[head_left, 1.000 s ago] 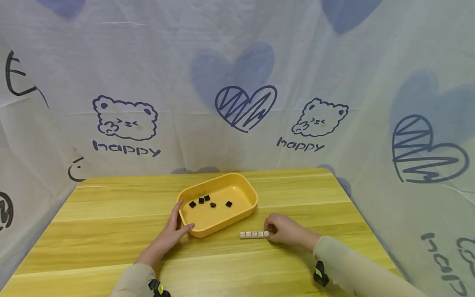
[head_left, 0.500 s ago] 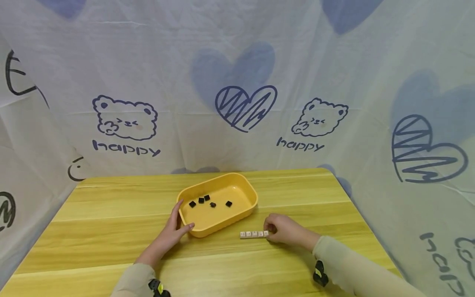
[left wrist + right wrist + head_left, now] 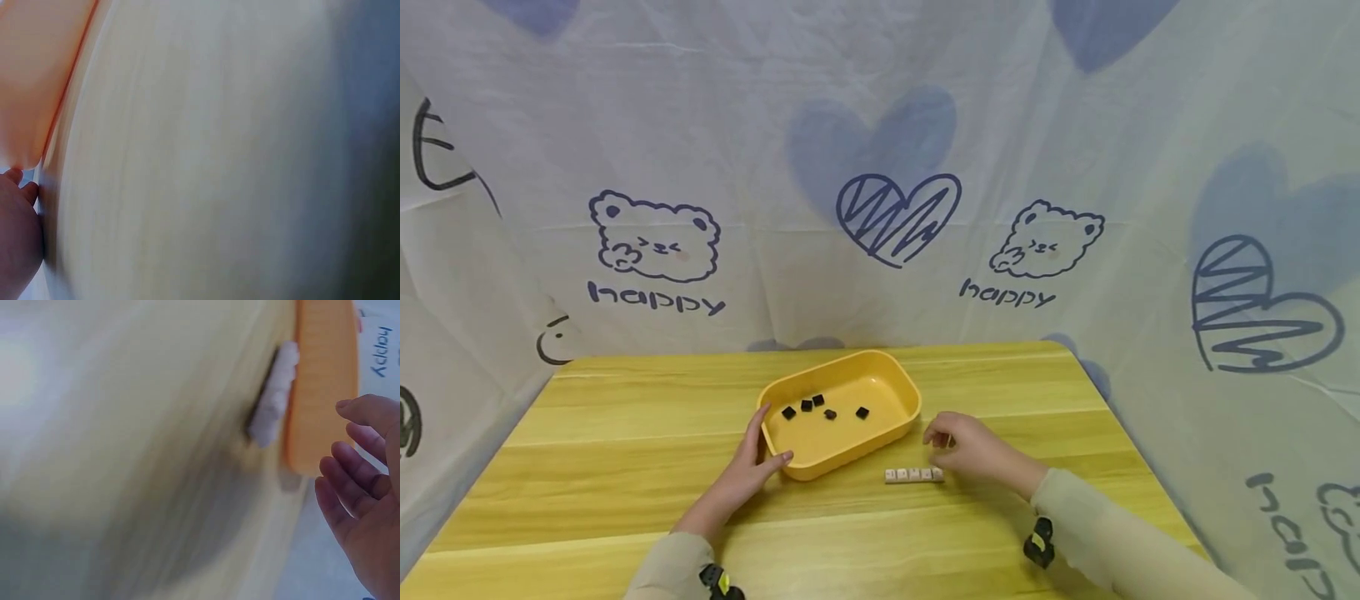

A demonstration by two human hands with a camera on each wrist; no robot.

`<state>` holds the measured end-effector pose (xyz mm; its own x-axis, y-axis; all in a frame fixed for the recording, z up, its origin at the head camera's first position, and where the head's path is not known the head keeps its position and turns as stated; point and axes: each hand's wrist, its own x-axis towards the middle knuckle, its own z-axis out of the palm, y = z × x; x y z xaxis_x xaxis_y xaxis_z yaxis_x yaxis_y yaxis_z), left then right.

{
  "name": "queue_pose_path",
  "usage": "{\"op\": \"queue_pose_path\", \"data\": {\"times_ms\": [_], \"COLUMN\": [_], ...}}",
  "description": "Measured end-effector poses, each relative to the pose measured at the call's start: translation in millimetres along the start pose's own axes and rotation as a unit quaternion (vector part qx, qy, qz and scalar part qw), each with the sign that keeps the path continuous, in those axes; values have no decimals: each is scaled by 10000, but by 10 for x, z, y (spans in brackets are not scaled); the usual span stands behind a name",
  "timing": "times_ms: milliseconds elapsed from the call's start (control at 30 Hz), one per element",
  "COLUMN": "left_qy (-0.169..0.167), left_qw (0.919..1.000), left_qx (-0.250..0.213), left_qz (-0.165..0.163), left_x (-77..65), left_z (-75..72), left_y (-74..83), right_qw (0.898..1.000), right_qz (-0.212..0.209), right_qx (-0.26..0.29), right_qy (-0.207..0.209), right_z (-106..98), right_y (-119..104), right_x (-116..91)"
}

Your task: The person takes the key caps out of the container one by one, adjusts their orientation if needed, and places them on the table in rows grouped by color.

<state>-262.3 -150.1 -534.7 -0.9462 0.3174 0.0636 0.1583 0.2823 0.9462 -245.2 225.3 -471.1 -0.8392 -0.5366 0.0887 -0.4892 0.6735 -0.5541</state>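
In the head view, the left hand [image 3: 747, 473] gripped the left end of the yellow tray [image 3: 838, 440], thumb on its near side; five small black pieces [image 3: 862, 412] lay loose inside, so a tug or tilt could have sent them sliding. The row of white blocks [image 3: 914, 475] sat on the table [image 3: 587, 475] just near of the tray's right end, and the right hand [image 3: 976, 448] hung beside the row's right end, where a brushing thumb might have knocked the end block askew. The left wrist view caught only fingertips at the tray, too little to judge how firm the hold was. In the right wrist view the right fingers were loosely bent, holding nothing, apart from the row; with the tray so close, swinging it nearer could have shoved the blocks out of line.
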Motion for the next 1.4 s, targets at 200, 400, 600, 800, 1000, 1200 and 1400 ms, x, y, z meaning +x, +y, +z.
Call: {"op": "queue_pose_path", "data": {"times_ms": [200,400,600,800,1000,1200,1400], "left_qy": [-45,-50,-58,-45,-27,-45,0], "left_qw": [10000,9999,9999,9996,9996,9995,9999], "left_qx": [-17,-60,-74,-207,-220,-214,-52], "left_qz": [52,89,96,191,182,211,128], "left_x": [6,-3,-5,-5,7,-9,-14], "left_z": [-22,-22,3,4,-6,-12,-3], "left_y": [-14,1,14,-14,-22,-14,-6], "right_qw": [9996,9992,9996,9990,9970,9923,9871], "right_qz": [-23,-65,96,222,240,276,391], "right_qx": [168,202,267,186,-8,-158,-221], "right_qy": [215,336,76,-326,-743,-1195,-1537], "right_z": [-48,-52,-56,-29,-17,10,104], "right_y": [-204,-331,-376,-360,-332,-308,-261], "right_x": [204,442,661,878,1051,1198,1325]}}
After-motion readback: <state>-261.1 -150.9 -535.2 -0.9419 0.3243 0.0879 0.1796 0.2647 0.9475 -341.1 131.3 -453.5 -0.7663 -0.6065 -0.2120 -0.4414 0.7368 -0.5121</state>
